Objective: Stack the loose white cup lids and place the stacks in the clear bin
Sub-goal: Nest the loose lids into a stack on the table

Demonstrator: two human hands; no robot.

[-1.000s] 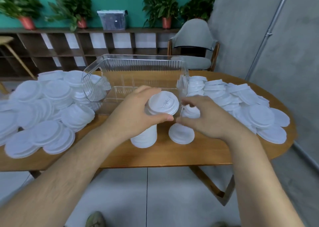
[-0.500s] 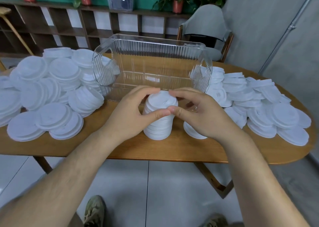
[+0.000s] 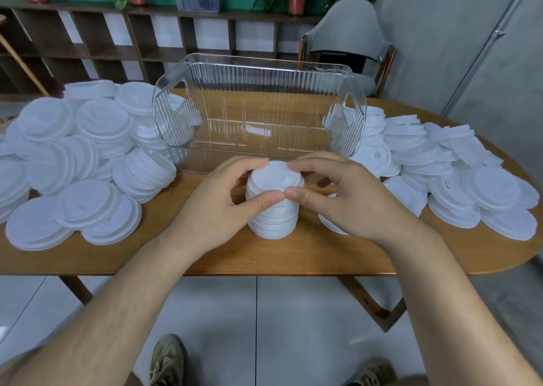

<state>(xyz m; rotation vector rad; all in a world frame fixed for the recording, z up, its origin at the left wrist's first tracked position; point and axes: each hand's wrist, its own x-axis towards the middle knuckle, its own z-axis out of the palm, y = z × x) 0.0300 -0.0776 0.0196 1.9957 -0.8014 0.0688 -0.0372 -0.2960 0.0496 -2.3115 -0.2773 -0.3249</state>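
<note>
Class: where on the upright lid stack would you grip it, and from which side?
Grip the lid stack low on its sides, from left and right: it is an upright column of loose lids, so a top grip likely leaves lower ones behind.

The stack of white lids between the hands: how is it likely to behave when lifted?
The stack of lids looks tall for its width, so it probably tips if pushed high. Thin plastic suggests it is light.

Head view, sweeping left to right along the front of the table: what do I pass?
In order: left pile of loose lids → left hand → lid stack → right hand → right pile of loose lids.
</note>
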